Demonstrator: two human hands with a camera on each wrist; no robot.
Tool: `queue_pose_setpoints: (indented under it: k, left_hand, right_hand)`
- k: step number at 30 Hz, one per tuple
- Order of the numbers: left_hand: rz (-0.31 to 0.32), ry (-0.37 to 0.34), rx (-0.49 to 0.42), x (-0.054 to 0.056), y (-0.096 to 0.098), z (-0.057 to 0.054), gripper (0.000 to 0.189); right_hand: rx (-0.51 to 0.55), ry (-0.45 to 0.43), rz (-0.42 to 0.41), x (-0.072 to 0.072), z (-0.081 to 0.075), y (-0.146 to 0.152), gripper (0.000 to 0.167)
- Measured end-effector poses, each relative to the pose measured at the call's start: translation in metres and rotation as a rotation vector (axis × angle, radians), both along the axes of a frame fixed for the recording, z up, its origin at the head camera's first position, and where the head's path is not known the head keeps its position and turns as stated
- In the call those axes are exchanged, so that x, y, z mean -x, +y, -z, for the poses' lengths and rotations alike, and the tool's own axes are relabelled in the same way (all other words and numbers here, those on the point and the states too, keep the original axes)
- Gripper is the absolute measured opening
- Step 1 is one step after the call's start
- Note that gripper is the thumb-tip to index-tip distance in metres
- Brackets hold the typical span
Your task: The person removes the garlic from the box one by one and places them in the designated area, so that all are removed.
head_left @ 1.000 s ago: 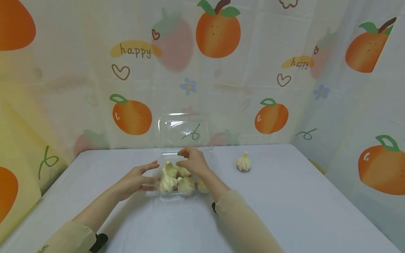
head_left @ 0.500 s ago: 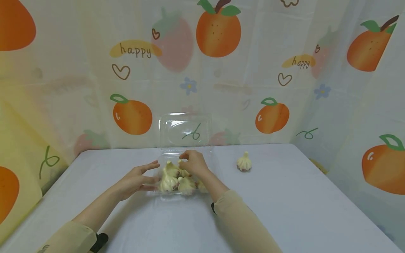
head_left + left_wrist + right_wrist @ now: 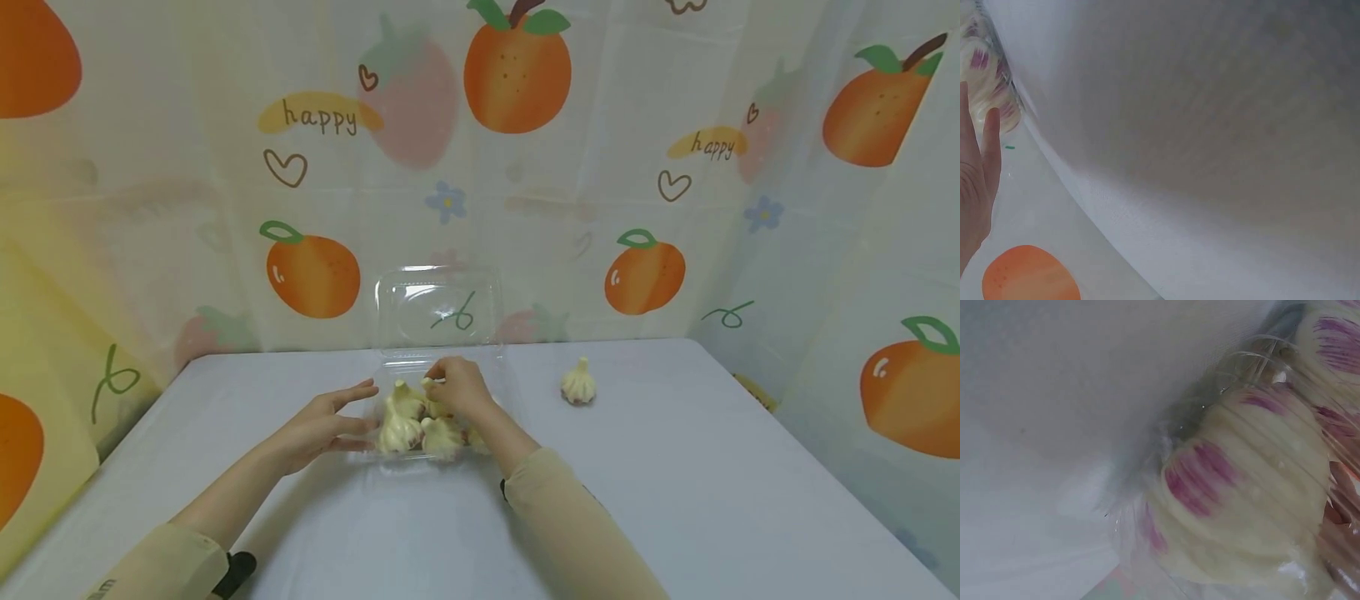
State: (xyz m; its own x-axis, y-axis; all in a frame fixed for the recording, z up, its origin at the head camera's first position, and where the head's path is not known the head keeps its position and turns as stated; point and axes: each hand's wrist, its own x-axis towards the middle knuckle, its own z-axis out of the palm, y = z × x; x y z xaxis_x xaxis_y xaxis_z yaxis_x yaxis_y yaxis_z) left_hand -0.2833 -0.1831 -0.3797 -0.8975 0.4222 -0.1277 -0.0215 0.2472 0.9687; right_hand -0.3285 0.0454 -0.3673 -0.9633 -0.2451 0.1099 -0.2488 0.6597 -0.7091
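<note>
In the head view, a clear plastic clamshell box (image 3: 420, 468) stands on the table with several garlic bulbs (image 3: 401, 432) inside. My right hand (image 3: 459, 387) reaches over the box and pinches the stem of a garlic bulb (image 3: 437, 409) in the back row, hiding part of it. My left hand (image 3: 318, 429) stays at the box's left side, fingers extended and spread, fingertips right at the wall. The left wrist view catches those fingers (image 3: 991, 147) beside purple-streaked bulbs. Up close in the right wrist view, a garlic bulb (image 3: 1241, 487) shows through the clear wall.
The box's lid (image 3: 438, 312) stands raised at the back, near the printed curtain (image 3: 555, 192). One more garlic bulb (image 3: 578, 383) sits apart, right of the box, on the white-covered table (image 3: 675, 467).
My right hand has lowered slightly, and its fingers have closed on the back bulb's stem, which they were above before. My left hand keeps its place.
</note>
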Motion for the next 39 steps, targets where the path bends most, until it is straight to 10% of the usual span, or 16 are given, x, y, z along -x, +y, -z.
queue_pose_setpoints:
  k: [39]
  left_hand:
    - [0.008,0.013,-0.016,-0.001,0.001,-0.002,0.075]
  right_hand:
    - [0.054,0.104,0.007,0.004,-0.029,0.037,0.024]
